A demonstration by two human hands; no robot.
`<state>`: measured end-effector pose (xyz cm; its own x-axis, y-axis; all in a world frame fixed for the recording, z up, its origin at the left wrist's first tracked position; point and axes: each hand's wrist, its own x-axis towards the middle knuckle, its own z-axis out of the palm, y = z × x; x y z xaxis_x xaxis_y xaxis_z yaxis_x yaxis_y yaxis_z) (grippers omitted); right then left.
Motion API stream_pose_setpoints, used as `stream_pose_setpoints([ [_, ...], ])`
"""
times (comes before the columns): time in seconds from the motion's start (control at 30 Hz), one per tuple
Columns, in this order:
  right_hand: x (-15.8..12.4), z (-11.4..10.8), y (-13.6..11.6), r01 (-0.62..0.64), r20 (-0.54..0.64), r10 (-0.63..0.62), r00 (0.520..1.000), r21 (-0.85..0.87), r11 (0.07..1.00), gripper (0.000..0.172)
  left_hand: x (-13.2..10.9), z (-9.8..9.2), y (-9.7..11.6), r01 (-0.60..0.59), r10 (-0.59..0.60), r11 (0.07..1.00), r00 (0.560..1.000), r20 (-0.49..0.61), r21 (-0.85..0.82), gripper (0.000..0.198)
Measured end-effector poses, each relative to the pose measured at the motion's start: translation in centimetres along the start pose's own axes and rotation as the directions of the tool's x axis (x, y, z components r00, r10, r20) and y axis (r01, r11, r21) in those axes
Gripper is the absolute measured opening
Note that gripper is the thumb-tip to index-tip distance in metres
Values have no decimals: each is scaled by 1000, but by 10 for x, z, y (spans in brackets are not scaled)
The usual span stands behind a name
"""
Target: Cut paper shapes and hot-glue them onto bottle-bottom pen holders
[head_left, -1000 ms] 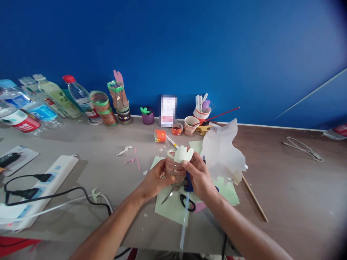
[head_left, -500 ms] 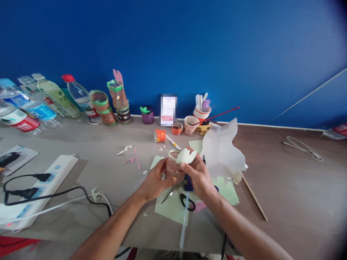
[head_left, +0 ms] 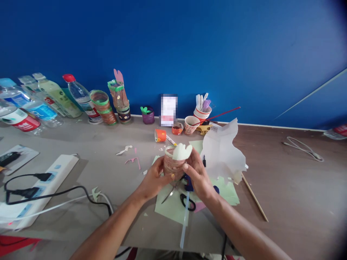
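Observation:
A small brown-painted cup (head_left: 173,168) with a pale rim is held above the table between my hands. My left hand (head_left: 154,180) wraps its left side, thumb across the front. My right hand (head_left: 199,175) curves round its right side, the thumb against the front and the fingers partly hidden behind. A pale green, lobed paper cut-out (head_left: 182,151) stands up at the rim, just above my right thumb. Below the cup lie scissors with black handles (head_left: 187,202), a blue glue gun (head_left: 188,183) with a long clear glue stick (head_left: 184,220), and sheets of pale green paper (head_left: 169,209).
Several plastic bottles (head_left: 78,90) and painted containers (head_left: 101,106) line the back left. A power strip (head_left: 51,187) with cables lies left. Behind the cup are an orange cup piece (head_left: 160,135) and paper cups (head_left: 191,124). Torn white paper (head_left: 223,151) and a wooden stick (head_left: 255,196) lie right.
The paper cut-out has moved left and turned more upright against the cup's rim. My right thumb has shifted from the cut-out to the cup's front. The cup has moved slightly left.

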<state>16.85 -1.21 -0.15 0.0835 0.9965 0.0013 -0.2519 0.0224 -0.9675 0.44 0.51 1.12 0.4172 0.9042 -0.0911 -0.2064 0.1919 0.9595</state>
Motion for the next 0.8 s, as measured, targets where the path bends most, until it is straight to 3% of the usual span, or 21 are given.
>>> stream_pose_setpoints([
  [0.1,1,2,-1,-41,-4,41,999,7,999,64,3,-5,1,-10,16,986,999,37,-165,54],
  [0.23,-1,9,-8,-132,65,132,989,-3,991,65,5,-12,-2,-47,48,972,999,-1,-231,53],
  [0.37,-2,14,-10,-141,147,145,978,-39,989,65,7,-15,-6,-55,54,973,998,-13,-225,53],
  [0.63,0,16,-10,-135,144,147,979,-84,987,64,6,-12,-6,-62,62,980,998,-5,-187,56],
  [0.8,1,12,0,-97,83,112,990,-169,981,61,11,-16,-13,-104,92,987,991,-99,-124,52],
])
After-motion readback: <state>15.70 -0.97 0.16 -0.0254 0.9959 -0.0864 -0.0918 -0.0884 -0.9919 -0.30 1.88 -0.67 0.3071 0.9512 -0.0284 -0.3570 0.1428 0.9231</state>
